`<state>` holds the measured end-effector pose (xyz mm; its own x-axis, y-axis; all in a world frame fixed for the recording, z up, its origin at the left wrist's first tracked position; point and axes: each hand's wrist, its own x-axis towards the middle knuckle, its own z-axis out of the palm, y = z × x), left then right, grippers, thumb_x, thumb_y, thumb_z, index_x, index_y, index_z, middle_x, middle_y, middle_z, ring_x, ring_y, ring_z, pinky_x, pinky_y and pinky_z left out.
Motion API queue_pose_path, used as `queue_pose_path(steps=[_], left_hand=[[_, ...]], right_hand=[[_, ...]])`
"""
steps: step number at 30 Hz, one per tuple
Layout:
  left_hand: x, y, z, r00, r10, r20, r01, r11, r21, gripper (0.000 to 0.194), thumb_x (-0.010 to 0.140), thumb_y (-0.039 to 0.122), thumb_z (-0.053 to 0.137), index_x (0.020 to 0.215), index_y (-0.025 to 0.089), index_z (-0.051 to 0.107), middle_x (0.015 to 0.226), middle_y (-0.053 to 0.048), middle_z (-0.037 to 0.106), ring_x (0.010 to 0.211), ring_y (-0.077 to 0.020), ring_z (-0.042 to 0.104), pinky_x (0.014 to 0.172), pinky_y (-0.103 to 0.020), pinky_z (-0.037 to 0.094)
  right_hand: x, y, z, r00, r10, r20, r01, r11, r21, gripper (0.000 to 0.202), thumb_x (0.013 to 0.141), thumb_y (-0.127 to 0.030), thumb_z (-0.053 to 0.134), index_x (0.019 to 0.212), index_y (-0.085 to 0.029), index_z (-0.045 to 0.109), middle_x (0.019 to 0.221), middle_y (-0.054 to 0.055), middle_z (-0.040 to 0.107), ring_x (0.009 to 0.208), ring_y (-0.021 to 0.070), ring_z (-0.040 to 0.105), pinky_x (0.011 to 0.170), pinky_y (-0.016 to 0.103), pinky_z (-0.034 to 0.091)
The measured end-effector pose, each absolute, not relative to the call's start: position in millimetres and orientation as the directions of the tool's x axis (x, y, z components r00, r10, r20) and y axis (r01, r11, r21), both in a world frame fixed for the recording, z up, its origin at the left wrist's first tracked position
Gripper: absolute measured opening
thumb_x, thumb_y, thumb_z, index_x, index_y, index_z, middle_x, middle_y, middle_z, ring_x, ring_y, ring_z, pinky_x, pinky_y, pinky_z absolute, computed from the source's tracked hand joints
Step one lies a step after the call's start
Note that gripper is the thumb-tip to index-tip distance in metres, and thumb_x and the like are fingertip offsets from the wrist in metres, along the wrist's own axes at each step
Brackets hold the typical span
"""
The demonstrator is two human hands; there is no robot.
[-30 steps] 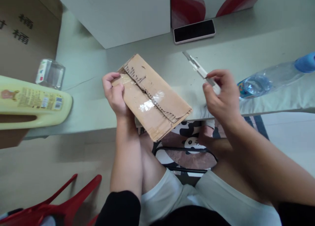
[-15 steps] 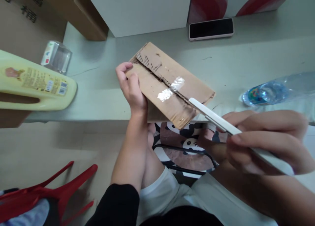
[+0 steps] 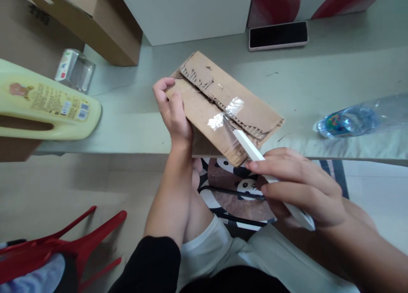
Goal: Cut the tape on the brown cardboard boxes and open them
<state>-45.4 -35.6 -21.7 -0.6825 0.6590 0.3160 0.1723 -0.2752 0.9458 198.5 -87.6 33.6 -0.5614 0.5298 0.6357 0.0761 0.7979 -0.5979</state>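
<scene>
At the left edge of the frame a pale yellow jug (image 3: 47,103) lies close to the desk's (image 3: 127,131) front edge, a clear container (image 3: 78,69) just behind it. A red seat (image 3: 78,246) fills the lower left corner, below the desk. At upper left stands a brown box (image 3: 116,33). Pale desk surface spans the gap from the jug to the left hand (image 3: 174,112), which is clamped on the left end of a cardboard package (image 3: 199,106), thumb on the upper face. The package sits slanted at the centre; its lower corner juts past the desk's front edge, its right corner is over the desk. A white box (image 3: 194,14) stands behind, with a strip of desk between. A white cutter (image 3: 251,148) points at the tape (image 3: 236,106) across the torn seam; how deep its tip goes I cannot tell. A phone (image 3: 278,35) lies at upper right. The right hand (image 3: 296,186), apart from the left, is closed around the cutter, below the desk edge. Open desk separates the package from a plastic bottle (image 3: 353,118) at the right edge.
</scene>
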Motion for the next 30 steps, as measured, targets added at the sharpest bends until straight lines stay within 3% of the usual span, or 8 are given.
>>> queue_pose_path(steps=[3, 12, 20, 30], left_hand=[[-48.1, -34.1, -25.1, -0.654, 0.662, 0.366, 0.201, -0.315, 0.928, 0.032, 0.094, 0.054, 0.055, 0.106, 0.024, 0.054, 0.107, -0.007, 0.056, 0.108, -0.0258, 0.059, 0.100, -0.043, 0.048], [-58.5, -29.6, -37.7, -0.601, 0.676, 0.426, 0.251, -0.346, 0.904, 0.041, 0.091, 0.065, 0.054, 0.108, 0.028, 0.052, 0.107, -0.006, 0.056, 0.103, -0.0253, 0.058, 0.096, -0.042, 0.051], [-57.4, -30.2, -36.5, -0.595, 0.688, 0.415, 0.214, -0.362, 0.907, 0.037, 0.092, 0.062, 0.056, 0.108, 0.028, 0.051, 0.110, -0.006, 0.056, 0.106, -0.0255, 0.058, 0.100, -0.042, 0.050], [-58.5, -30.3, -36.8, -0.597, 0.685, 0.417, 0.191, -0.384, 0.904, 0.032, 0.093, 0.057, 0.056, 0.107, 0.028, 0.051, 0.110, -0.006, 0.055, 0.107, -0.0250, 0.059, 0.102, -0.043, 0.050]], right_hand=[[190.3, -77.6, 27.4, -0.518, 0.397, 0.757, -0.018, 0.880, -0.474, 0.007, 0.089, -0.013, 0.058, 0.088, -0.018, 0.062, 0.100, 0.011, 0.076, 0.081, 0.0164, 0.073, 0.064, 0.033, 0.059], [192.8, -76.0, 29.4, -0.597, 0.389, 0.701, 0.044, 0.889, -0.456, 0.011, 0.083, -0.010, 0.055, 0.089, -0.017, 0.061, 0.100, 0.012, 0.076, 0.083, 0.0207, 0.069, 0.062, 0.036, 0.053], [187.1, -75.0, 28.0, -0.598, 0.425, 0.680, 0.118, 0.885, -0.449, 0.011, 0.082, -0.010, 0.053, 0.087, -0.019, 0.058, 0.100, 0.008, 0.076, 0.064, 0.0144, 0.059, 0.054, 0.034, 0.041], [193.0, -78.0, 32.0, -0.550, 0.428, 0.717, 0.048, 0.874, -0.484, 0.012, 0.079, -0.008, 0.056, 0.087, -0.015, 0.061, 0.099, 0.014, 0.074, 0.075, 0.0183, 0.066, 0.060, 0.034, 0.050]])
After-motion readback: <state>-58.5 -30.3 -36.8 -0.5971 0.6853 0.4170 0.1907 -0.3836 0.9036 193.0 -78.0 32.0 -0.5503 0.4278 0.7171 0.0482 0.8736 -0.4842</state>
